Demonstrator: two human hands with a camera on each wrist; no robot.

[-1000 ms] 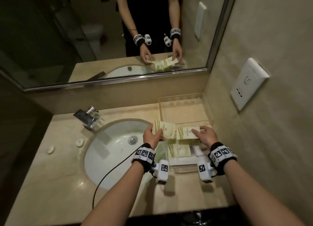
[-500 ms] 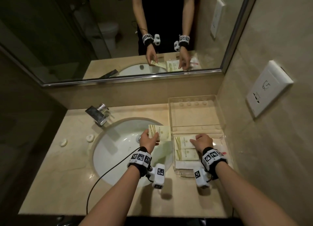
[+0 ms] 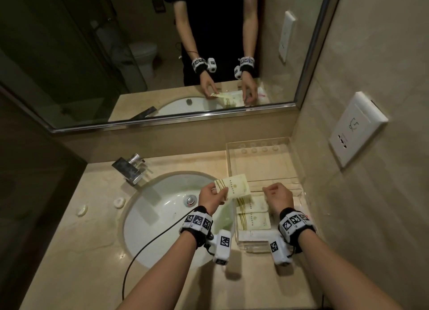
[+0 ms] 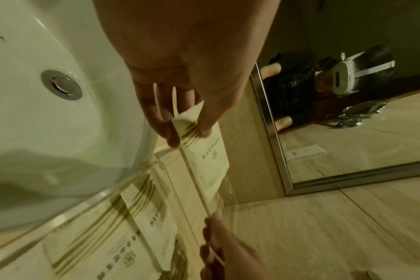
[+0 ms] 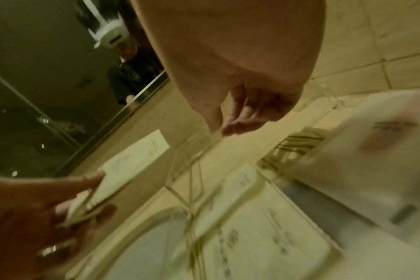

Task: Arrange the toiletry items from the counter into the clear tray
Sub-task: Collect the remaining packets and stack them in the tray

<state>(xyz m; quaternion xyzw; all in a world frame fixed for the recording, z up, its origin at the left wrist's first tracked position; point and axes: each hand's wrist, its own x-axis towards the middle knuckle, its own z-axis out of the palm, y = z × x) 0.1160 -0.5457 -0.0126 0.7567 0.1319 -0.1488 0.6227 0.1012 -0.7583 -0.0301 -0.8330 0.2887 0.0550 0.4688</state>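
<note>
We've got two sachets [image 3: 253, 213] lying in the clear tray [image 3: 299, 189] at lower right, our left hand [image 3: 210, 199] pinching one more sachet [image 3: 234, 188], right hand [image 3: 279, 197] loosely curled, holding nothing.

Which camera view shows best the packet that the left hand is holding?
The left wrist view: the packet is sharp, pinched at its striped end by the left hand. The head view shows it smaller; the right wrist view shows it blurred.
</note>
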